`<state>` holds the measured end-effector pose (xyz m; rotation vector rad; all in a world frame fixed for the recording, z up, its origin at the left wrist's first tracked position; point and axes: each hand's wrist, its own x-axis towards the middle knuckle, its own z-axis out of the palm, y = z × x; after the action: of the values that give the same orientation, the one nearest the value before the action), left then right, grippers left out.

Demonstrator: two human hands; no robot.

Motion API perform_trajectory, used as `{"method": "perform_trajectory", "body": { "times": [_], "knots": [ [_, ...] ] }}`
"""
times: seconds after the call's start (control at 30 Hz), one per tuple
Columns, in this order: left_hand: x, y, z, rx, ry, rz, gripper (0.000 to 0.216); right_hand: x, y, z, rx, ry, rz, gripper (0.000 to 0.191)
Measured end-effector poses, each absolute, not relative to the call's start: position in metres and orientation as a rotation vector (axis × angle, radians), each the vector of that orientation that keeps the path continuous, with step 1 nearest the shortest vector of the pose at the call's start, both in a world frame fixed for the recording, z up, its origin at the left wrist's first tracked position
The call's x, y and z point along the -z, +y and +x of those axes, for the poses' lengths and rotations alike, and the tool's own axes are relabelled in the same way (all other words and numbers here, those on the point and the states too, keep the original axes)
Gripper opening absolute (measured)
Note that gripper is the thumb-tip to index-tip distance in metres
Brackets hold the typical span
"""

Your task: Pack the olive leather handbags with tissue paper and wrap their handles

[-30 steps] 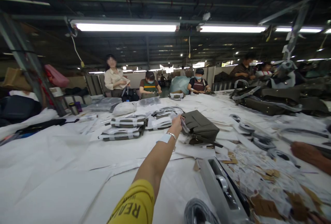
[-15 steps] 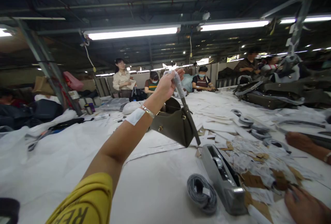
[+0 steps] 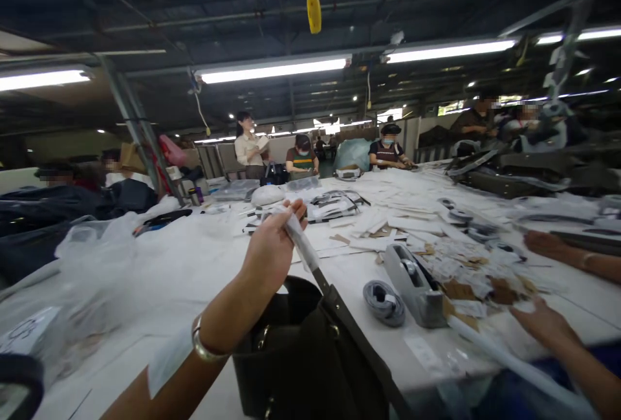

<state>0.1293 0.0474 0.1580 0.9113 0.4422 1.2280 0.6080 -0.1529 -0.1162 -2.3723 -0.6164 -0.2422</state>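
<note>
My left hand (image 3: 272, 253) is closed round the plastic-wrapped handle (image 3: 303, 245) of a dark olive handbag (image 3: 310, 355). The bag hangs from that handle just above the near edge of the white table (image 3: 160, 277), its mouth open towards me. A bracelet and a white patch are on that wrist. My right hand (image 3: 541, 324) lies low at the right on the table's edge with the fingers stretched out flat. It holds nothing and rests beside a long white wrapped strip (image 3: 490, 345).
A grey tape dispenser (image 3: 417, 284) and a grey coiled strap (image 3: 385, 295) sit just right of the bag. Paper scraps and cardboard bits (image 3: 466, 277) cover the right side. A co-worker's arm (image 3: 557, 248) reaches in from the right. Several people work at the far end.
My left hand has drawn the handbag from high over the table's middle back and down to the near edge. The view has swung left and lower.
</note>
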Motion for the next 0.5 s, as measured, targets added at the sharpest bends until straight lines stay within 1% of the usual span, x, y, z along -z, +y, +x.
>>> {"method": "perform_trajectory", "body": {
  "times": [0.03,0.13,0.23,0.33,0.37,0.43,0.5],
  "knots": [
    [-0.154,0.045,0.124,-1.223,0.45,0.944,0.025,0.099,-0.153,0.59,0.172,-0.583,-2.344,0.072],
    [-0.143,0.046,0.116,-1.192,0.463,1.072,0.019,0.065,-0.141,0.535,0.179,-0.674,-2.21,0.06],
    [-0.13,0.06,0.116,-1.102,0.483,1.143,0.011,0.056,-0.123,0.481,0.149,-0.775,-2.057,0.051],
    [-0.114,0.078,0.12,-1.028,0.459,1.128,0.011,0.062,-0.11,0.42,0.049,-0.936,-1.912,0.044],
    [-0.109,0.083,0.121,-1.008,0.448,1.122,0.01,0.065,-0.107,0.4,-0.025,-1.022,-1.833,0.047],
    [-0.1,0.089,0.122,-0.981,0.417,1.117,0.009,0.074,-0.101,0.364,-0.256,-1.193,-1.588,0.059],
    [-0.093,0.091,0.121,-0.973,0.377,1.119,0.011,0.082,-0.094,0.339,-0.402,-1.268,-1.446,0.072]
  ]
}}
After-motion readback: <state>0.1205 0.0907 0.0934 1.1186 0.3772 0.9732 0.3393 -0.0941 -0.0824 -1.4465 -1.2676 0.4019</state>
